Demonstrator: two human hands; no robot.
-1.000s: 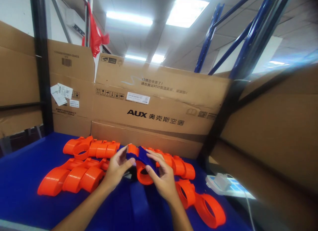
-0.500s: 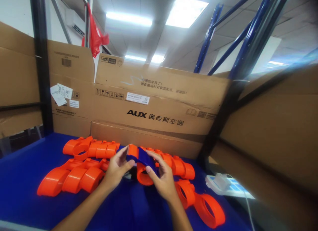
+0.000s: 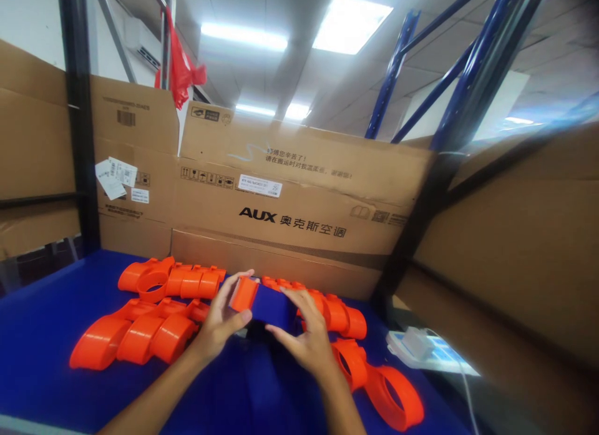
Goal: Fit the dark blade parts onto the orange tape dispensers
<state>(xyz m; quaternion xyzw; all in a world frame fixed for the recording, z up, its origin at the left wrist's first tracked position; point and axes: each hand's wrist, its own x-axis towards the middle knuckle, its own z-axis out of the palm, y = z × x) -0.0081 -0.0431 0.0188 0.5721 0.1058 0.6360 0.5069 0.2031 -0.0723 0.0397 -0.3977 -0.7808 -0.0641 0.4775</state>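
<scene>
An orange tape dispenser (image 3: 244, 294) with a toothed edge is held up in front of me, and wide blue tape (image 3: 272, 307) covers the part to its right. My left hand (image 3: 219, 327) grips the orange end, thumb in front and fingers behind. Around the blue part my right hand (image 3: 312, 340) is curved, fingers over the top and thumb below. The dispenser's underside is dark and partly hidden. More orange dispensers (image 3: 138, 336) lie in rows left of my hands, and others (image 3: 395, 394) lie to the right.
A blue surface (image 3: 40, 310) carries the dispensers. Behind it stands a cardboard wall (image 3: 299, 204) with printing. A white power strip (image 3: 416, 347) with a cable lies at the right, beside a dark rack post (image 3: 412, 216). A red bag (image 3: 180, 67) hangs at upper left.
The held tape dispenser has turned, so its toothed edge and the broad blue face now show and its orange ring is out of sight. My right thumb has shifted slightly left.
</scene>
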